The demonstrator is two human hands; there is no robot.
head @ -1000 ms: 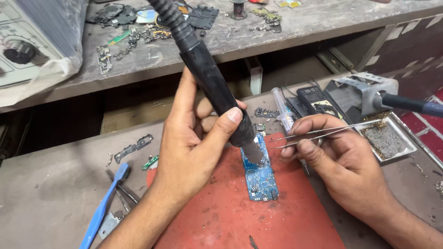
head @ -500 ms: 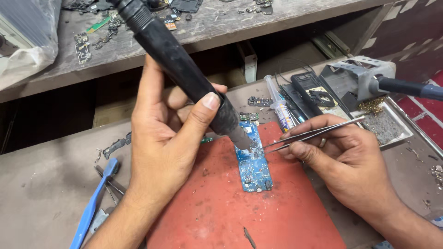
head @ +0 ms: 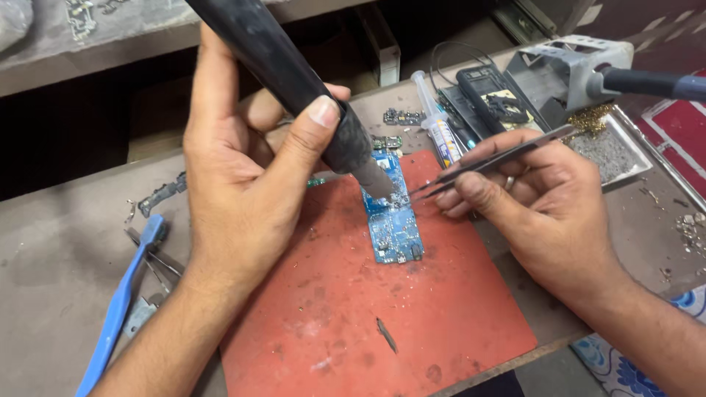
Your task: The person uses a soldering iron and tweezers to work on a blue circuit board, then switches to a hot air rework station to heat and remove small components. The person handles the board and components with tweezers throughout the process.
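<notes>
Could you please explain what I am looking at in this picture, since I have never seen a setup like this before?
No machine is at work: these are one person's two bare hands, filmed by a camera worn on the head, looking down at a brown workbench. The left hand grips a thick black wand-shaped tool, its metal tip pointed down at a small blue circuit board. The right hand pinches thin metal tweezers, whose points reach the board beside that tip. The board lies on a worn red mat. Around it lie a blue plastic-handled tool, a clear syringe, a shallow metal tray and a grey tool stand.
</notes>
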